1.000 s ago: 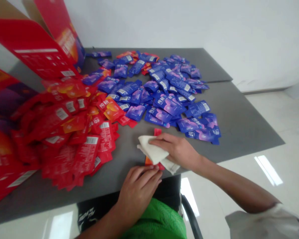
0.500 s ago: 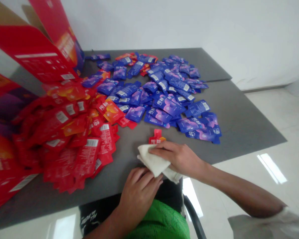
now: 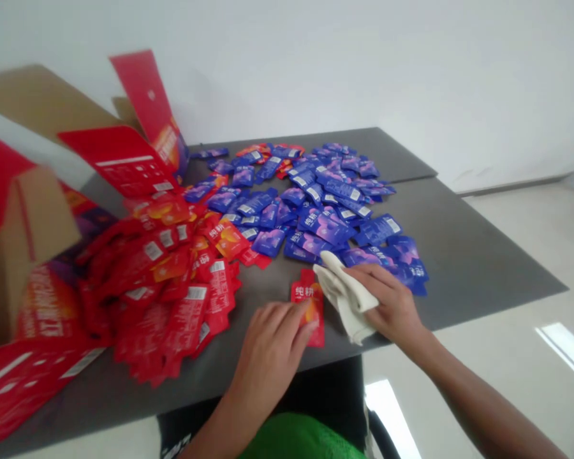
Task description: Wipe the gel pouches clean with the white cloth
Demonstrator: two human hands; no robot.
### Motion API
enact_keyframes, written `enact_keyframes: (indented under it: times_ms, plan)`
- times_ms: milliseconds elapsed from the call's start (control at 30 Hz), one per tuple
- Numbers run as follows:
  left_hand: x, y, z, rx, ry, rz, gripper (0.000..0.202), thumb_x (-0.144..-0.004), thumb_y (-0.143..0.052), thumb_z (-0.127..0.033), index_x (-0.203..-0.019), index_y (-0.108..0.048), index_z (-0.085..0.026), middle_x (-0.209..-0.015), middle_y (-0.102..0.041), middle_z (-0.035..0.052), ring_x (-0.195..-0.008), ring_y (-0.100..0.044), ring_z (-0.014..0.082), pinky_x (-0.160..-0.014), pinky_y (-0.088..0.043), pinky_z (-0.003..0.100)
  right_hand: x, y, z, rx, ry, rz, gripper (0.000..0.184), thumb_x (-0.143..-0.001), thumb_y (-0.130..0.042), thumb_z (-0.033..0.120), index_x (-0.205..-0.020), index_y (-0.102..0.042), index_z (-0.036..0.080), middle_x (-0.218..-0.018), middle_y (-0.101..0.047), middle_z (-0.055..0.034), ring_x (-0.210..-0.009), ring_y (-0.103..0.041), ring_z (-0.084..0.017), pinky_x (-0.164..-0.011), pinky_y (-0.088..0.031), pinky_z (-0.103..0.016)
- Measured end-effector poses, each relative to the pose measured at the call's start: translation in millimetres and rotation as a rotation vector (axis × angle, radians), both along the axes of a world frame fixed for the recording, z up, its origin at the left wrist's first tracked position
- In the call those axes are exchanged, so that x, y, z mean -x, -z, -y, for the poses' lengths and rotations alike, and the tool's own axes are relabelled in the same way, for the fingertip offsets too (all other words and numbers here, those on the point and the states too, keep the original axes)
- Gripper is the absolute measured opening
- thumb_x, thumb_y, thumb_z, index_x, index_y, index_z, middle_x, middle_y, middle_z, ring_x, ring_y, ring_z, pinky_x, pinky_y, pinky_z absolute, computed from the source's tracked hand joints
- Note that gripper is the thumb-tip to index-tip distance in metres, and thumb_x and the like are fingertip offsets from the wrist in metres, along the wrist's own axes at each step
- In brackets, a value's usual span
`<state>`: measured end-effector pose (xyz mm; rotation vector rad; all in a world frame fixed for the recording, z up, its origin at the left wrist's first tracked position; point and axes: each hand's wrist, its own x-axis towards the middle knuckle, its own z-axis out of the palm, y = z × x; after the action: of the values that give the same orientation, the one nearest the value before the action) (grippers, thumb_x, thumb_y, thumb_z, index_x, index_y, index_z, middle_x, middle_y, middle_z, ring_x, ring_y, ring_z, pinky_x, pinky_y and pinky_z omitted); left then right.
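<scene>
We see the cloth (image 3: pixel 347 296) shifted off the lone red pouch (image 3: pixel 318 310), toward three o'clock; a wipe seems done or paused. Pouch lies on the surface (image 3: pixel 449 255), our left hand (image 3: pixel 270 338) over it from eight o'clock, fingers extended; our right hand (image 3: pixel 393 305) pinches the cloth.

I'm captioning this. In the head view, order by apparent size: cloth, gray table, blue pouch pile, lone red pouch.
1. Gray table
2. Blue pouch pile
3. Cloth and lone red pouch: too close to rank
</scene>
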<state>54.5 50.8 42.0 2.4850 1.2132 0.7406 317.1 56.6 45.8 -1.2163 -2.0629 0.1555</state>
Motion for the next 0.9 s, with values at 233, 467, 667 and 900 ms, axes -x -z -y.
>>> enact_keyframes:
  times_ms: [233,467,667,900]
  plan:
    - [-33,5.4,-39,-0.014,-0.234,-0.282,0.066,-0.095,-0.067,-0.054,-0.144,-0.05,-0.013,-0.117,-0.065,0.0137,-0.106,-0.064,0.03,-0.089,-0.054,0.043,-21,21.1,3,-0.075,-0.002,-0.086,0.041,-0.095,-0.056,0.013,-0.133,-0.067,0.022,-0.113,-0.071,-0.0107,-0.098,-0.073,-0.023,-0.081,-0.061,-0.03]
    - [-46,16.0,-55,0.152,-0.2,-0.225,0.063,-0.09,-0.074,-0.053,-0.136,-0.057,-0.013,-0.108,-0.069,0.0133,-0.095,-0.071,0.0291,-0.081,-0.054,0.039,-31,34.0,7,-0.058,0.053,-0.098,0.039,-0.094,-0.057,0.018,-0.131,-0.069,0.022,-0.115,-0.07,-0.012,-0.098,-0.073,-0.026,-0.081,-0.061,-0.034]
    - [-33,0.0,-61,0.333,-0.175,0.057,0.021,-0.087,-0.08,-0.036,-0.093,-0.071,-0.019,-0.089,-0.071,0.0036,-0.083,-0.069,0.0208,-0.071,-0.049,0.029,-35,38.5,4,-0.091,0.049,-0.087,0.036,-0.095,-0.057,0.019,-0.13,-0.069,0.023,-0.114,-0.071,-0.0117,-0.097,-0.074,-0.025,-0.078,-0.062,-0.032]
    - [7,-50.3,-61,-0.058,-0.201,0.319,0.017,-0.102,-0.061,-0.028,-0.1,-0.075,-0.019,-0.095,-0.068,0.002,-0.088,-0.066,0.0144,-0.083,-0.053,0.026,-39,42.9,3,-0.126,0.059,-0.085,0.035,-0.095,-0.055,0.022,-0.127,-0.071,0.025,-0.115,-0.073,-0.0103,-0.098,-0.075,-0.027,-0.077,-0.063,-0.034]
